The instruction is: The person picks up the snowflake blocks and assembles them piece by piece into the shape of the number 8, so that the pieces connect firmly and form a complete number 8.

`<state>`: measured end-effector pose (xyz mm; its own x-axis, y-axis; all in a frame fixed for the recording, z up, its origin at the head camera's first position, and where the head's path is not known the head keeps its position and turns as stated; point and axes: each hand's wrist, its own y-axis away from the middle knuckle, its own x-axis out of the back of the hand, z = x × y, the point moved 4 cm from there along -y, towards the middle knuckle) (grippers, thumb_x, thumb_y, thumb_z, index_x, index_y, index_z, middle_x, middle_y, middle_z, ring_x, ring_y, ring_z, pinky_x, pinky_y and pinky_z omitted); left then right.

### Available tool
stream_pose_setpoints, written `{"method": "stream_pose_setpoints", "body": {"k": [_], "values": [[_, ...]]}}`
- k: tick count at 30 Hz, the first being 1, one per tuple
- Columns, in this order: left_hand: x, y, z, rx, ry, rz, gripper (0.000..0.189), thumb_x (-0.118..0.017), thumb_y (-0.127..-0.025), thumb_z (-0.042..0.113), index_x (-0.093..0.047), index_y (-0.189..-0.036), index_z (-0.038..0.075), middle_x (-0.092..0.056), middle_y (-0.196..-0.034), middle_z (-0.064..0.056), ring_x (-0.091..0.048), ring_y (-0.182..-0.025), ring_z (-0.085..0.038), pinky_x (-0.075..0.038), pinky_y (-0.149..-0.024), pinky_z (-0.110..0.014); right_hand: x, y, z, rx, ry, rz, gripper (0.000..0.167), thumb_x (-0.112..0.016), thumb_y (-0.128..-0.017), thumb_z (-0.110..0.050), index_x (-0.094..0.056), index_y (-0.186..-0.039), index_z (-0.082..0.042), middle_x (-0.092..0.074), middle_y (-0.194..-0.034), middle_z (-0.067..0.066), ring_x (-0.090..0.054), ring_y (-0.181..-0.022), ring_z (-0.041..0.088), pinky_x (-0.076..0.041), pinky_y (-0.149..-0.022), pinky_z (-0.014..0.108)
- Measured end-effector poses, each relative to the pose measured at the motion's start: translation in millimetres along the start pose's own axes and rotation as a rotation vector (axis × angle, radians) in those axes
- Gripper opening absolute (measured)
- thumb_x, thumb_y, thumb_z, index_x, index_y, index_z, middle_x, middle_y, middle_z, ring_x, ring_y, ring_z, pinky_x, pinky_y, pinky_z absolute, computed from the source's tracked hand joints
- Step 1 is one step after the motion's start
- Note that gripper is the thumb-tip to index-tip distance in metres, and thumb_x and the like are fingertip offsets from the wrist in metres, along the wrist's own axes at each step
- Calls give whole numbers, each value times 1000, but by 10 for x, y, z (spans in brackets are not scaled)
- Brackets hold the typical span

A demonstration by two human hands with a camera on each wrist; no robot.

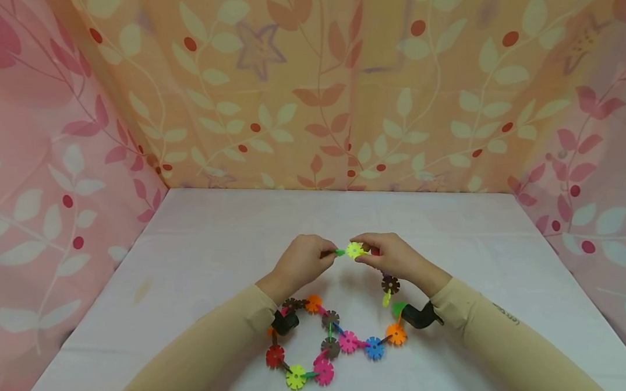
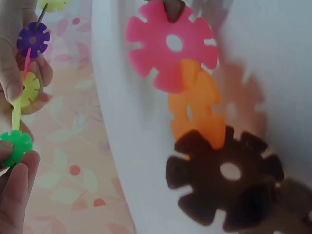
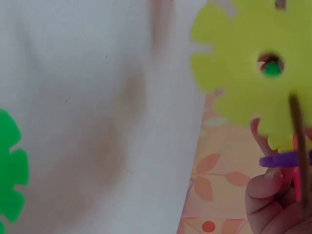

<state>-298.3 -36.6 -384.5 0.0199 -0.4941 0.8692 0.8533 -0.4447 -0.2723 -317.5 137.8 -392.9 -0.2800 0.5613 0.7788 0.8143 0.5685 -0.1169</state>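
Note:
My left hand (image 1: 303,261) pinches a green notched plastic disc (image 2: 17,146) between thumb and fingers. Close to its right, my right hand (image 1: 398,256) grips a yellow notched disc (image 1: 354,250). Whether the green and yellow discs are interlocked, I cannot tell. From the right hand a chain of slotted discs hangs down, among them a purple disc (image 2: 33,40) and a brown disc (image 1: 390,285). It continues on the table through an orange disc (image 1: 396,334) and a blue disc (image 1: 374,348) into a loop at the left.
A white-covered table (image 1: 230,222) lies beneath both hands. The loop includes a red disc (image 1: 275,356) and a lime disc (image 1: 296,377) near the left forearm. Patterned cloth (image 1: 319,102) rises behind and at both sides. Black wrist cameras hang over parts of the chain.

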Motion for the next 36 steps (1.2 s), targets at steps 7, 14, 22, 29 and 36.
{"method": "stream_pose_setpoints", "body": {"k": [7,14,22,29,36], "values": [[32,14,80,-71,-85,77,10,-63,-83,14,-73,-84,12,-64,-73,5,-50,-61,-4,-47,-62,-16,-15,-35,-38,-16,15,-1,34,-66,-84,-23,-62,-116,-12,-52,-69,-5,-43,-57,11,-39,-49,23],[51,12,159,-134,-197,111,11,-62,-84,14,-72,-82,12,-61,-69,5,-51,-62,-4,-48,-62,-17,0,-41,-75,-38,8,20,34,-66,-84,-24,-63,-115,-11,-53,-67,-4,-45,-57,12,-40,-50,23],[21,27,195,-202,-257,119,11,-61,-86,14,-71,-81,12,-62,-72,4,-57,-65,-5,-49,-64,-18,-9,-25,-155,36,23,-4,29,-66,-84,-19,-64,-111,-10,-58,-74,-5,-46,-56,10,-43,-50,23],[38,25,249,-260,-304,155,11,-61,-84,12,-69,-78,8,-59,-67,2,-57,-59,-8,-50,-61,-18,9,-76,-229,171,130,-43,22,-66,-84,-17,-64,-105,-11,-61,-81,-5,-47,-61,7,-44,-56,21],[-37,-66,256,-58,-206,-76,17,-62,-85,21,-66,-97,10,-64,-84,0,-59,-74,-11,-50,-68,-23,33,-64,-159,127,162,-149,35,-69,-82,-19,-63,-114,-6,-66,-90,0,-49,-58,6,-45,-55,21]]}}
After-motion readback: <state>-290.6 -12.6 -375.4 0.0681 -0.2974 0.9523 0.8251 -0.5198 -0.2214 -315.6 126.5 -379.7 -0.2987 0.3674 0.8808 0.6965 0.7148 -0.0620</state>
